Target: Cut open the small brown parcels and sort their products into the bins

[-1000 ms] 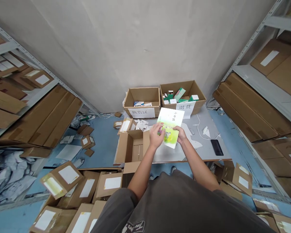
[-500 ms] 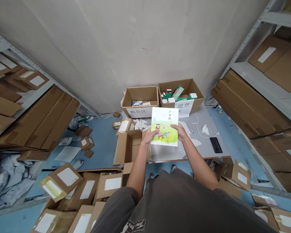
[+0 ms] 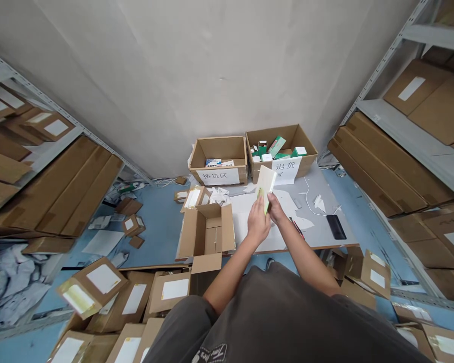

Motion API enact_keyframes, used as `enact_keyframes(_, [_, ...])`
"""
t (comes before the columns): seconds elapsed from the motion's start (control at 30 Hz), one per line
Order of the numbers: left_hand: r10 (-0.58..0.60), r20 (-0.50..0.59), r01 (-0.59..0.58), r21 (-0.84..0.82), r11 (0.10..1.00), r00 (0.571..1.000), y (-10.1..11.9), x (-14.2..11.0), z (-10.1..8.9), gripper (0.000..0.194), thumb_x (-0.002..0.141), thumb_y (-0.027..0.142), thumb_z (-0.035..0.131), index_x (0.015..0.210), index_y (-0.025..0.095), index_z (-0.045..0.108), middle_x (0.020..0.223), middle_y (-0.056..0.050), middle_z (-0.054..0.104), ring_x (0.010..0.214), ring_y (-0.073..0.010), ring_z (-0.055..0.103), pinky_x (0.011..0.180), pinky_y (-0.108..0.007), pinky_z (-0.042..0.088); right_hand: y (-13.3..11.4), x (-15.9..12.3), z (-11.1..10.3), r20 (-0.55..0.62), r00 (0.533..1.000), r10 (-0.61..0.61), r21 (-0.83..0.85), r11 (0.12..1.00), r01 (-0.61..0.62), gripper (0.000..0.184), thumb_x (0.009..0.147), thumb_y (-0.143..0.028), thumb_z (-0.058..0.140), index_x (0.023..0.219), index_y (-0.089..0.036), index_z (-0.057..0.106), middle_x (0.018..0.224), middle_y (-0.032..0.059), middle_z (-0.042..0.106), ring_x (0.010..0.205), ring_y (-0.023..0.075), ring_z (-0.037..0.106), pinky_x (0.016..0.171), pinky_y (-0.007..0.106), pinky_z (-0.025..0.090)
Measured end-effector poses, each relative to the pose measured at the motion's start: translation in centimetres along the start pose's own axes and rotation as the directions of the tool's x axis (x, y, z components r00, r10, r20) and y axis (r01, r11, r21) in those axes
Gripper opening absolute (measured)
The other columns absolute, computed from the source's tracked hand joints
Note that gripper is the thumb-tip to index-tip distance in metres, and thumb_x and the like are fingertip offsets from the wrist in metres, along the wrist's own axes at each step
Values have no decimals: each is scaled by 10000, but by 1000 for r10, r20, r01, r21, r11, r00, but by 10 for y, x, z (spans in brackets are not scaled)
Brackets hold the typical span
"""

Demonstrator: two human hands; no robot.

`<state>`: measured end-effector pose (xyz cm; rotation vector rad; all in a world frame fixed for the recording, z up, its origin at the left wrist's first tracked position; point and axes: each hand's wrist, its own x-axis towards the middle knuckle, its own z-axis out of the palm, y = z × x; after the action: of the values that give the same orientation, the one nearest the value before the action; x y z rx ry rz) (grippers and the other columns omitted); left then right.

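Shows taped brown cardboard boxes with white labels (image 3: 175, 289) heaped at the near left. Has an open brown cardboard box (image 3: 227, 227) just beyond, beside the work spot. Above the grey table (image 3: 317, 235), presses a thin white-and-green book (image 3: 265, 181), tilted up and seemingly closed, between left hand (image 3: 259, 223) and right hand (image 3: 275, 207). Seems mid-handling: has the book out and in both hands, not set down; cannot tell how much handling remains. Includes a black phone (image 3: 336, 227) to the right and, farther back, two open cartons with handwritten paper signs (image 3: 218, 176).
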<state>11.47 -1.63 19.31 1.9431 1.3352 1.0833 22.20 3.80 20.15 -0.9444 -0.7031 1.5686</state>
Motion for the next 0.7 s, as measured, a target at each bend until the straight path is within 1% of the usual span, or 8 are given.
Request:
enact_keyframes(0.1, [79, 115, -81, 13, 997, 990, 1, 0, -2, 683, 1003, 428, 626, 1629, 183, 505, 1755, -175, 379, 1680, -368, 230, 1342, -618, 254, -7, -5, 0, -63, 997, -48, 91, 994, 54, 815, 768, -752, 585, 1392, -239, 688, 1273, 81, 795, 1222, 351, 727, 1085, 490, 580])
enact_keyframes(0.17, [61, 121, -58, -33, 998, 991, -7, 8, -17, 628, 999, 496, 656, 1555, 211, 595, 1725, -158, 440, 1671, -366, 258, 1340, -614, 262, -13, -6, -4, -94, 993, -77, 106, 991, 87, 837, 766, -764, 529, 1402, -243, 683, 1286, 85, 791, 1195, 363, 738, 1063, 516, 585])
enact_keyframes(0.2, [7, 90, 0, -74, 997, 996, -14, 13, -26, 606, 1000, 520, 661, 1523, 214, 625, 1691, -155, 492, 1652, -361, 310, 1337, -602, 278, -15, -7, -6, -95, 992, -81, 108, 990, 91, 839, 760, -757, 530, 1411, -248, 679, 1301, 87, 787, 1207, 372, 732, 1064, 530, 579])
enact_keyframes(0.27, [-221, -15, 214, -185, 959, 975, -30, 24, -45, 725, 918, 589, 770, 1518, 209, 625, 1640, -166, 554, 1607, -383, 392, 1303, -579, 354, -20, -8, -11, -64, 996, -60, 113, 991, 67, 822, 741, -728, 566, 1405, -258, 687, 1305, 94, 787, 1245, 395, 711, 1075, 562, 561])
enact_keyframes(0.37, [-389, 321, 501, -457, 735, 863, -53, 35, -62, 828, 773, 676, 885, 1382, 142, 714, 1395, -206, 738, 1335, -409, 670, 1130, -549, 545, -21, -11, -15, -2, 1000, -12, 134, 991, 12, 783, 728, -722, 583, 1348, -264, 717, 1259, 101, 800, 1284, 411, 679, 1090, 587, 532])
enact_keyframes(0.43, [-363, 485, 600, -551, 580, 796, -61, 35, -65, 871, 700, 696, 928, 1294, 84, 752, 1255, -226, 790, 1162, -394, 755, 1032, -528, 604, -20, -13, -15, 22, 1000, 2, 150, 989, -5, 772, 726, -741, 576, 1305, -256, 733, 1236, 109, 805, 1297, 416, 663, 1095, 594, 519])
enact_keyframes(0.47, [-349, 511, 615, -581, 533, 785, -63, 33, -64, 884, 673, 688, 950, 1275, 70, 759, 1216, -226, 801, 1114, -383, 772, 1005, -516, 617, -19, -13, -15, 29, 1000, 6, 152, 988, -10, 766, 723, -745, 581, 1289, -253, 738, 1231, 114, 805, 1300, 419, 657, 1096, 597, 515])
enact_keyframes(0.7, [-358, 453, 577, -660, 482, 817, -61, 25, -65, 868, 630, 632, 994, 1254, 76, 757, 1198, -213, 808, 1066, -368, 779, 985, -503, 616, -15, -4, -20, 35, 999, 22, 98, 995, -25, 787, 743, -815, 597, 1277, -255, 740, 1256, 105, 802, 1288, 402, 683, 1076, 567, 545])
